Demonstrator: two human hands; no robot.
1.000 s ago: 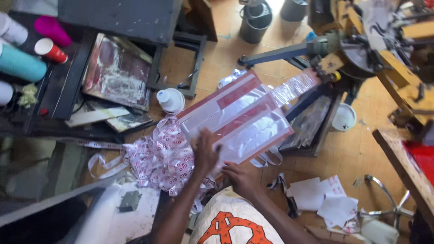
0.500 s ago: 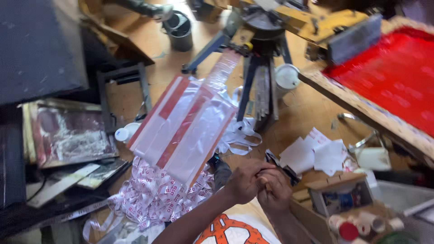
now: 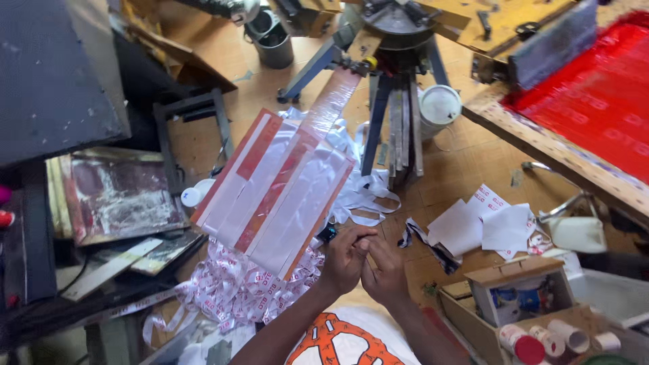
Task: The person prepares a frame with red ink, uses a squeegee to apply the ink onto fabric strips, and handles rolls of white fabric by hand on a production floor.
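- Head view: left hand (image 3: 343,260) and right hand (image 3: 385,269) meet low in the middle, over the wooden floor (image 3: 466,169), fingertips pressed together.
- Both grips look pinched on something small between the fingertips; what it is cannot be told.
- Stack of clear plastic sheets with red stripes (image 3: 277,192) stands tilted just left of the left hand, its lower corner near that hand's knuckles; contact cannot be confirmed.
- Below the stack: heap of white ribbon with red print (image 3: 236,287), lying on the floor at lower left.
- Loose white ribbon loops (image 3: 365,196) behind the stack, at the foot of a metal press stand (image 3: 395,101).
- White bucket (image 3: 439,107) beside the stand's right leg.
- Right of the hands: white printed paper pieces (image 3: 483,226) scattered on the floor.
- Lower right corner: cardboard box (image 3: 520,290) with small jars.
- Upper right: red printing screen in a wooden frame (image 3: 595,101).
- Left edge: stained printing frame (image 3: 118,192) leaning on a dark shelf.
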